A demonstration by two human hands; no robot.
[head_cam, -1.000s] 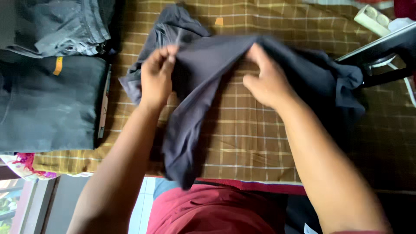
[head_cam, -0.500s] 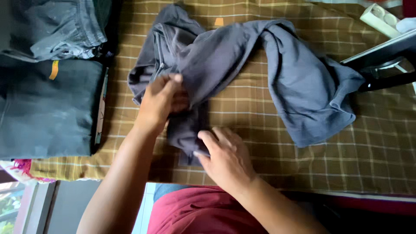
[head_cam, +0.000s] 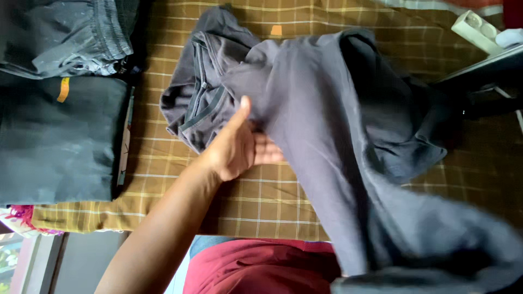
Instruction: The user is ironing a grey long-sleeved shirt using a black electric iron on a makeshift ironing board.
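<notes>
Head view puts me over a checked cloth (head_cam: 272, 201) spread on the tabletop, with one dark grey garment (head_cam: 327, 125) as the piece in hand. My left hand (head_cam: 237, 147) lies on it near the collar end, palm open, fingers (head_cam: 267, 155) spread flat and partly tucked under the fabric — pressing, not gripping. My right hand is out of sight; a long swathe of the garment rises toward the lower right, blurred and lifted off the cloth, so something holds it up there, but I cannot tell how those fingers are set. I judge the folding as barely begun: the garment is bunched and twisted, no clean edge laid. Done work sits at left — a folded dark stack (head_cam: 60, 136) with more dark clothing (head_cam: 65, 32) above it.
</notes>
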